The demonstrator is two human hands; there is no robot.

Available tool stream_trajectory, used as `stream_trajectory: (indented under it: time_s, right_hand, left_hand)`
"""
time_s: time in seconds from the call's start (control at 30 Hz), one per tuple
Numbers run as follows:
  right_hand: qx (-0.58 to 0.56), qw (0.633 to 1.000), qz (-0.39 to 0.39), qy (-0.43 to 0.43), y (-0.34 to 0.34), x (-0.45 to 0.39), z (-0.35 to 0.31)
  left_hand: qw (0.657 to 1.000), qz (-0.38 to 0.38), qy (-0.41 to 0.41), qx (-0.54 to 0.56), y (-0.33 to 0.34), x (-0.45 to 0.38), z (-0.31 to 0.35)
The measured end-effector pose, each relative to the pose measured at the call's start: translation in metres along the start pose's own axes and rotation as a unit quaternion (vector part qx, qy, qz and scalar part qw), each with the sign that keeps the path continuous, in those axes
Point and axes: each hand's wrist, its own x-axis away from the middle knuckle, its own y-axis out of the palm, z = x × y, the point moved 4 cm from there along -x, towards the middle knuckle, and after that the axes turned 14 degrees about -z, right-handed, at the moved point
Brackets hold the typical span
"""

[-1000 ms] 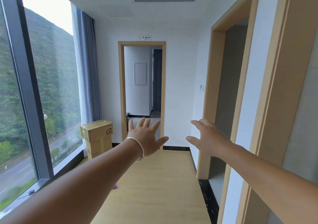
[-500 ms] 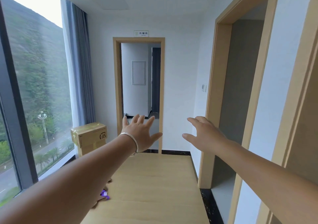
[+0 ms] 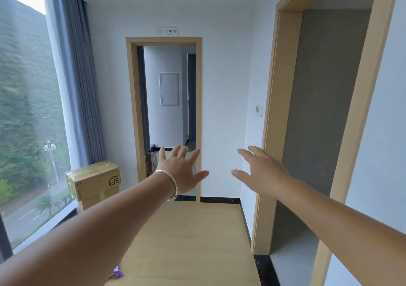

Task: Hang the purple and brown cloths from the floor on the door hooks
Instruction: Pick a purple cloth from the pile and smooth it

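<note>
Both my arms stretch forward over the wooden floor (image 3: pixel 191 237). My left hand (image 3: pixel 182 171), a silver bangle on its wrist, has its fingers spread and holds nothing. My right hand (image 3: pixel 261 171) is also spread and holds nothing. A small bit of purple cloth (image 3: pixel 117 272) shows on the floor just under my left forearm, with a sliver of brown cloth (image 3: pixel 112 277) beside it; most of both is hidden by the arm. No door hooks are in view.
A taped cardboard box (image 3: pixel 94 182) stands by the window (image 3: pixel 24 120) and grey curtain (image 3: pixel 79 83) on the left. An open doorway (image 3: pixel 167 101) lies straight ahead. A second wooden door frame (image 3: pixel 272 120) opens on the right wall.
The view has swung left and tilted down a little, bringing the purple and brown cloth bits into sight beneath my left arm. Both hands stay spread and held out in front.
</note>
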Motion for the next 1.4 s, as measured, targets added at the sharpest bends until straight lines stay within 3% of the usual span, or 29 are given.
stream_trajectory:
  time_s: [0.43, 0.77, 1.4]
  right_hand:
    - [0.027, 0.999, -0.022, 0.039, 0.045, -0.253, 0.025]
    - [0.009, 0.998, -0.039, 0.056, 0.075, -0.407, 0.047]
    - [-0.009, 1.000, -0.022, -0.011, 0.094, -0.738, 0.180]
  left_hand:
    - [0.999, 0.026, 0.039, 0.019, 0.049, -0.246, -0.070]
    - [0.998, -0.010, 0.056, 0.019, 0.094, -0.400, -0.110]
    - [1.000, -0.006, -0.018, -0.004, 0.139, -0.718, -0.127]
